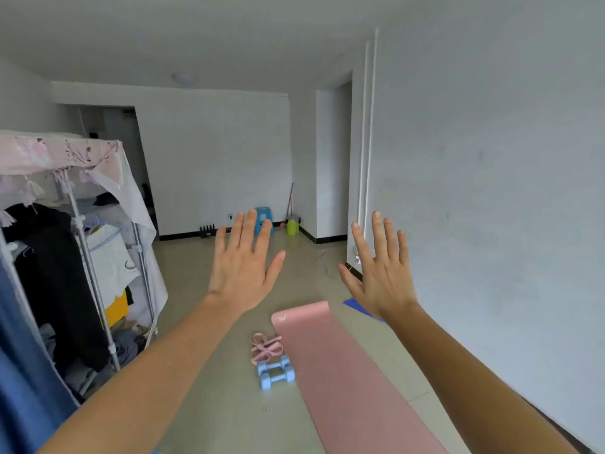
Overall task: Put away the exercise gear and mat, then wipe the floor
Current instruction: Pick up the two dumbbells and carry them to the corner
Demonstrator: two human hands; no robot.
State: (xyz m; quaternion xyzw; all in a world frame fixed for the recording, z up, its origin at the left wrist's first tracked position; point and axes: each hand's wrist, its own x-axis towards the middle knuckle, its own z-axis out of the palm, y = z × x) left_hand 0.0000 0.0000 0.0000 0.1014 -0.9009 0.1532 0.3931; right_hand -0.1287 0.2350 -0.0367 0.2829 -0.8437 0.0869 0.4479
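A pink exercise mat (340, 371) lies unrolled on the floor, running from the bottom edge toward the room's middle. Beside its left edge rest two light blue dumbbells (276, 373) and, just beyond them, a pink resistance band (265, 347) in a loose bundle. My left hand (244, 267) is raised in front of me, fingers spread, holding nothing. My right hand (381, 270) is held up the same way near the right wall, also empty. Both hands hover well above the gear.
A fabric wardrobe (72, 244) full of clothes stands at the left. At the far wall are a blue stool (263, 216), a green bucket (292, 226) with a mop, and a black rack (208, 230). A blue cloth (357, 306) lies by the right wall.
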